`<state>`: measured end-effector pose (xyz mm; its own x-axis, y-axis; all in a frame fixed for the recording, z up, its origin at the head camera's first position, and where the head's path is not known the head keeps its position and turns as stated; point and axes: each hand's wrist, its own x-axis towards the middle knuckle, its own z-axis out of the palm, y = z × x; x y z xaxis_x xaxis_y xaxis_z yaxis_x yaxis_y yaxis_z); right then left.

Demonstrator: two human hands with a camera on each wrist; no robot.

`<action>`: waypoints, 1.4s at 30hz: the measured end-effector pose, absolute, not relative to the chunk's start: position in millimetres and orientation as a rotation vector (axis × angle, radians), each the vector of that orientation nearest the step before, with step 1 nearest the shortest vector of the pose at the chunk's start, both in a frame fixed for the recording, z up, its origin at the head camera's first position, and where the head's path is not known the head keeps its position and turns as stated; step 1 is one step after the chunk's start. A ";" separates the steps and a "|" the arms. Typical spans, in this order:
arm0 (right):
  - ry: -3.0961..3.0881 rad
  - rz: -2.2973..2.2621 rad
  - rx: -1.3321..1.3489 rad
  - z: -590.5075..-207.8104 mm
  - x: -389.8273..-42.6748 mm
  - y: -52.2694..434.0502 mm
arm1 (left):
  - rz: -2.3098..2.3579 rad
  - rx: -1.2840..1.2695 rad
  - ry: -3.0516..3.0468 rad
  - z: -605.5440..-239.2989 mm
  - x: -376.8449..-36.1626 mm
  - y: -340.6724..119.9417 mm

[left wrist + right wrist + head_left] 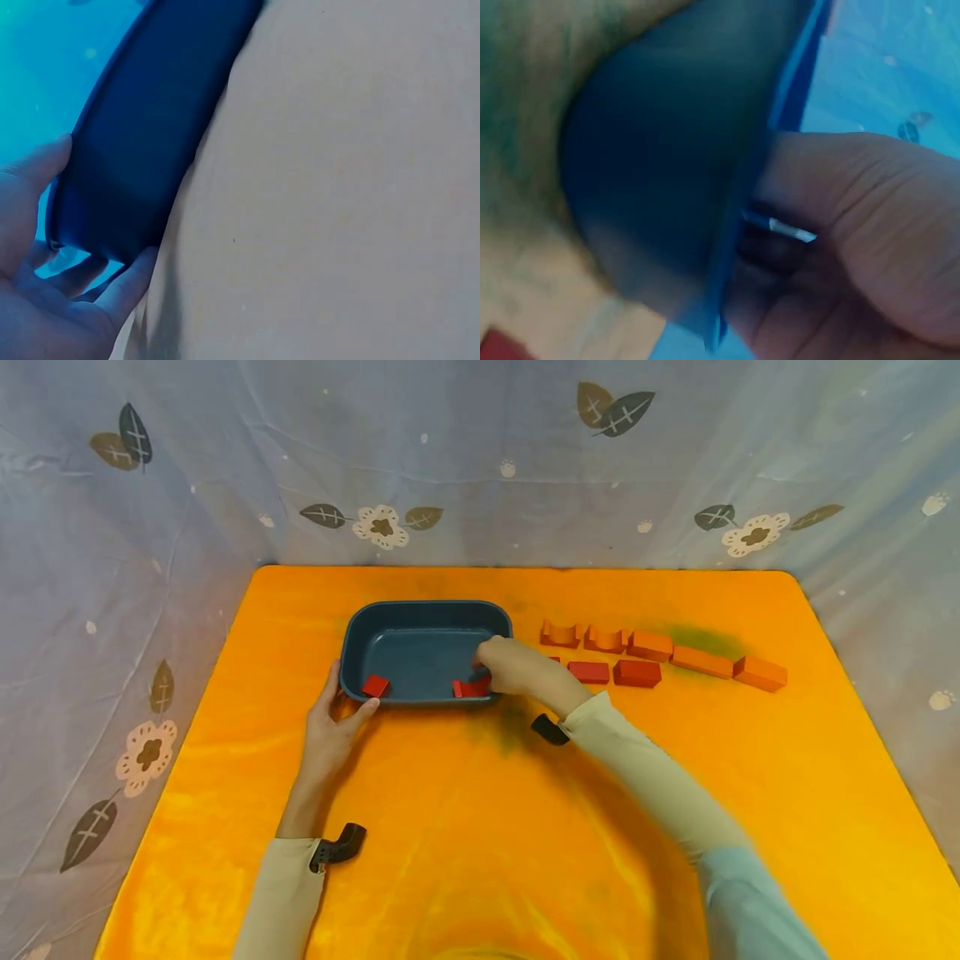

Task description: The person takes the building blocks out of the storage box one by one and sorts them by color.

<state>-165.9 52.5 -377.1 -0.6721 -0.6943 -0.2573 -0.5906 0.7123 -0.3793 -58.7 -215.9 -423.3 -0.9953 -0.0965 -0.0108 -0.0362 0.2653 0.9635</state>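
An orange tabletop (480,827) fills the scene, backed by a pale cloth (480,460) printed with leaves and flowers. On its far middle sits a dark blue tray (423,614). The left hand (330,731) rests at the tray's near left corner, its grip released, with straight fingers along the left wall and the thumb against the near rim. The right hand (517,668) reaches over the tray's near right corner, fingers curled down inside; whether its grip grasps anything cannot be told. Right of the tray lie two rows of blocks: orange ones (701,660) farther back, red ones (636,672) nearer. Inside the tray one red block (376,686) lies at the near left, another (471,688) just under the right hand's fingers.
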 end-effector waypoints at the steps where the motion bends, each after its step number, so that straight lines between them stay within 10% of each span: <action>1: 2.546 -0.328 -0.976 -379.5 -166.2 50.1 | -1.875 0.125 -2.460 -423.9 -59.4 -214.8; 23: 2.661 -0.735 -1.039 -371.3 -164.6 74.6 | -1.813 0.117 -2.479 -421.9 -56.9 -209.2; 42: 2.352 -1.693 -0.443 -393.4 -145.8 183.6 | -1.836 0.130 -2.463 -423.0 -56.6 -209.7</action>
<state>-145.8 183.6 -393.4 -0.9328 -0.3603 0.0050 -0.1192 0.2954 -0.9479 -56.6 -209.7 -423.0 -0.9942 -0.1076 0.0034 -0.0275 0.2839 0.9585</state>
